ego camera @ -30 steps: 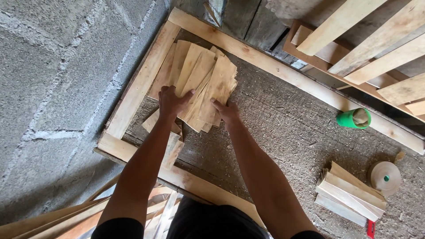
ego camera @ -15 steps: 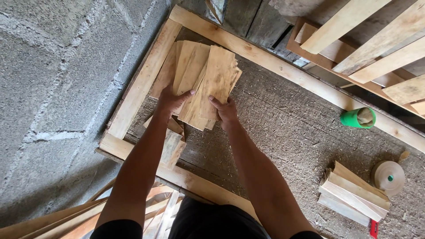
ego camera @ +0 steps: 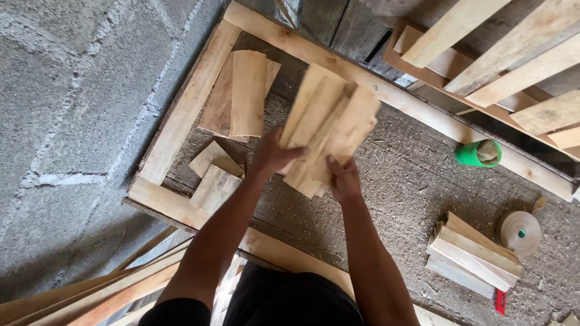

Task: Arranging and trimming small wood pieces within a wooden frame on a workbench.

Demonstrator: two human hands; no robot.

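Slat bundle (ego camera: 329, 130), blurred, sits tilted over the sawdust bench (ego camera: 386, 187) inside the wood frame (ego camera: 181, 124). Both hands grasp it: left hand (ego camera: 273, 154) on its left edge, right hand (ego camera: 343, 180) under its near end. Left of bundle, more slats (ego camera: 240, 93) lie flat by the frame's far corner; two short offcuts (ego camera: 212, 175) nearer the frame's front rail. Well right of bundle: green roll (ego camera: 478, 153), small slat stack (ego camera: 471, 256), tan tape roll (ego camera: 519, 232).
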